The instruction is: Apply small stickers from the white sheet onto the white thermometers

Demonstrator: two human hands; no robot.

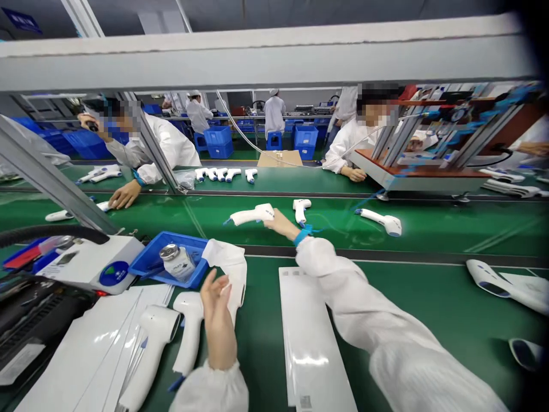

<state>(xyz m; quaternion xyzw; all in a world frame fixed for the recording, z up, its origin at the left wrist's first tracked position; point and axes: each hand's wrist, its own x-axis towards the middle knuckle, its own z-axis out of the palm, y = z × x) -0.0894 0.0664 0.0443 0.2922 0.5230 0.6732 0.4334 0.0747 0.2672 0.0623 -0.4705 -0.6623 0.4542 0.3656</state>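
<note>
My right hand point(281, 223) reaches over the conveyor belt, its fingers closed on the head of a white gun-shaped handheld device point(253, 214). That device lies sideways, with a blue tip at its left end. Another white device point(301, 210) lies just right of it, and one more point(381, 221) farther right. My left hand point(219, 320) is raised over the near table, fingers apart and slightly bent, with nothing visible in it. Beside it are two larger-looking white gun-shaped devices point(152, 349) point(189, 323). Behind its fingers lies a white crumpled wrap point(234, 269).
A blue tray point(199, 246) holds a glass bottle with a metal lid point(176, 260). White sheets point(309, 337) lie between my arms. Across the belt, a co-worker's hand point(125, 194) is near another device. A metal frame post point(55, 177) slants at left; a low beam point(257, 63) crosses above.
</note>
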